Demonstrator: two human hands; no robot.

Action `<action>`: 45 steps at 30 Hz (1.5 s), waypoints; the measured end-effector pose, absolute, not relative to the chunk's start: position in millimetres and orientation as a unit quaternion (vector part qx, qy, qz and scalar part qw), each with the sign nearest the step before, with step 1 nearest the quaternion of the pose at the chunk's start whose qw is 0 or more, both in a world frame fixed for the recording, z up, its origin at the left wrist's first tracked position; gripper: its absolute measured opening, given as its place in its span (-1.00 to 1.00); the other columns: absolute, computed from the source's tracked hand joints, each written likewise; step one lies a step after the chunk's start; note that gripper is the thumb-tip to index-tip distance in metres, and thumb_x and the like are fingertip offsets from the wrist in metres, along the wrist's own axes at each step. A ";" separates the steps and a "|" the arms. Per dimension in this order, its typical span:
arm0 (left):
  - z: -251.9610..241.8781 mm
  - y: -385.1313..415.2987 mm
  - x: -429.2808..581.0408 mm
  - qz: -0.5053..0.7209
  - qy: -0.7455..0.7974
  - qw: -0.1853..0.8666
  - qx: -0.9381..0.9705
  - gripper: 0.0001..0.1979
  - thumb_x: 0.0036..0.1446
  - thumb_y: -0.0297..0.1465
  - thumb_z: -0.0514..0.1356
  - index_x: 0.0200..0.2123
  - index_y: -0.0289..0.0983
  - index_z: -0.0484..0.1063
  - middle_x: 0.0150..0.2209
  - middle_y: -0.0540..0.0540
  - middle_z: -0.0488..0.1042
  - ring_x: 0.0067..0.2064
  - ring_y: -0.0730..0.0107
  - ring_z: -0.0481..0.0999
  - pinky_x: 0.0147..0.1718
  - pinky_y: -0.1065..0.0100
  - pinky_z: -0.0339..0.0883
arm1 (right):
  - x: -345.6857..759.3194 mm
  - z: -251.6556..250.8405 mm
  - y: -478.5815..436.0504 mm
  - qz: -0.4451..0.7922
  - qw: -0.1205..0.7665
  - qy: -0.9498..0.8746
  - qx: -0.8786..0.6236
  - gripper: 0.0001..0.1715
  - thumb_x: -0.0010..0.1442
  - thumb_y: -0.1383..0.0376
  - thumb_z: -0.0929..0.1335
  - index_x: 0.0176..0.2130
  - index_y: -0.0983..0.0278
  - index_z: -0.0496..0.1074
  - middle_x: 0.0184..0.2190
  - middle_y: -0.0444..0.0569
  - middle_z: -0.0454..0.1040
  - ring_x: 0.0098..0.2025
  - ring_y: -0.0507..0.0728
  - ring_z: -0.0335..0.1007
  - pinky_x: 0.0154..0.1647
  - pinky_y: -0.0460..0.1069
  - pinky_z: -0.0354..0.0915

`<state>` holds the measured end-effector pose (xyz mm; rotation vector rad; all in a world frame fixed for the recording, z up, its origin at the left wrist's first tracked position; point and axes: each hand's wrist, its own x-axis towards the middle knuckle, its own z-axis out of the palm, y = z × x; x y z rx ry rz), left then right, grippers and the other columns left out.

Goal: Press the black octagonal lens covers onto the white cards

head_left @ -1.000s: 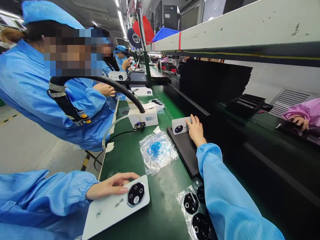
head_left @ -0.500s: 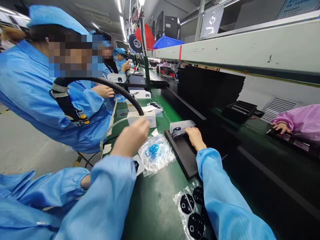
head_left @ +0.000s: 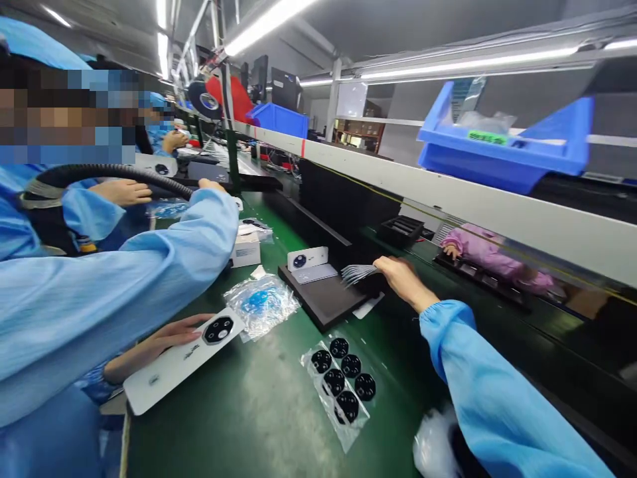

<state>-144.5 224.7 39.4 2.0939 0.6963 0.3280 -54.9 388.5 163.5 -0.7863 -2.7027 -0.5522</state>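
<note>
My left arm reaches far forward across the left. My left hand [head_left: 212, 186] is near the ribbed black hose [head_left: 114, 174], its fingers hidden. My right hand [head_left: 398, 275] is closed on a fan of thin phone back panels [head_left: 359, 272], over the right side of a black tray [head_left: 328, 305]. Another white phone back panel [head_left: 309, 257] stands at the tray's far end, with a greyish panel [head_left: 316, 273] lying before it. Below my left sleeve, another hand [head_left: 159, 342], seemingly a co-worker's, holds a white phone back panel [head_left: 184, 362] with a black round camera area.
Crumpled clear plastic [head_left: 261, 302] with blue inside lies left of the tray. In front is a clear sheet of round black camera pieces [head_left: 341, 378]. A white box [head_left: 246, 249] stands farther left. Blue bins [head_left: 502, 153] sit on the shelf. Co-workers sit left and beyond.
The view has swung right. My right hand has lifted a fan of panels from the tray. My left hand has moved farther forward. The panel in the other hand is now in fuller view.
</note>
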 end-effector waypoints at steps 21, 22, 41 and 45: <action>-14.2 74.5 52.5 0.294 0.347 0.555 0.696 -0.75 0.22 -0.27 0.09 -0.16 -0.33 0.39 -0.22 -0.08 0.47 -0.26 0.36 0.49 -0.28 0.23 0.41 | 201.6 17.7 -28.1 0.413 0.637 -0.285 -0.585 -0.42 -0.22 0.03 0.52 -0.28 0.34 0.44 -0.44 0.03 0.56 -0.35 0.29 0.50 -0.37 0.10 0.40; -13.7 69.5 52.5 0.302 0.350 0.568 0.681 -0.74 0.23 -0.26 0.08 -0.16 -0.33 0.39 -0.23 -0.08 0.47 -0.26 0.36 0.49 -0.27 0.22 0.41 | 198.1 10.7 -28.5 0.408 0.642 -0.287 -0.582 -0.42 -0.23 0.01 0.52 -0.29 0.34 0.44 -0.44 0.02 0.56 -0.35 0.28 0.50 -0.36 0.10 0.40; -16.0 61.0 31.4 0.350 0.362 0.588 0.633 -0.62 0.22 -0.14 -0.01 -0.15 -0.30 0.38 -0.29 -0.07 0.54 -0.28 0.32 0.53 -0.30 0.30 0.40 | 161.4 -21.8 -14.1 0.386 0.662 -0.355 -0.536 -0.62 -0.16 0.11 0.48 -0.37 0.30 0.45 -0.39 -0.01 0.57 -0.30 0.22 0.48 -0.27 0.05 0.37; -13.3 70.4 38.9 0.364 0.378 0.471 0.709 -0.66 0.24 -0.18 0.00 -0.11 -0.28 0.38 -0.13 -0.12 0.49 -0.11 0.24 0.47 -0.14 0.19 0.35 | 190.0 -2.9 -17.8 0.373 0.711 -0.310 -0.510 -0.55 -0.04 0.08 0.42 -0.20 0.31 0.43 -0.31 0.02 0.58 -0.25 0.24 0.50 -0.28 0.08 0.40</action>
